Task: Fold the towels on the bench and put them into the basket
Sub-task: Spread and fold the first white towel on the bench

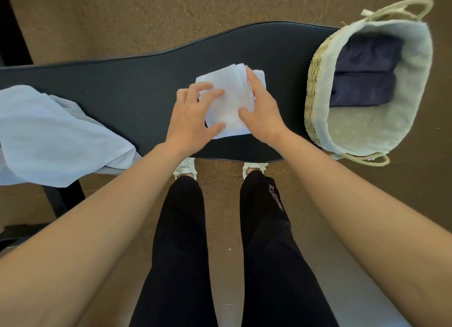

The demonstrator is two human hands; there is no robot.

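A small white towel [226,99], folded into a thick square, lies in the middle of the dark padded bench [127,87]. My left hand [189,121] rests on its left side with fingers spread over the top and thumb at the near edge. My right hand [260,111] lies along its right side, fingers straight on the cloth. A woven basket [315,82] with a pale lining stands at the bench's right end, with two folded dark blue towels [364,72] in its far half. An unfolded pale blue towel [53,136] is heaped at the left.
The pale blue towel hangs over the bench's near edge at the left. My legs and white shoes [186,167] stand close to the bench front. Brown carpet surrounds the bench. The basket's near half shows bare lining [367,128].
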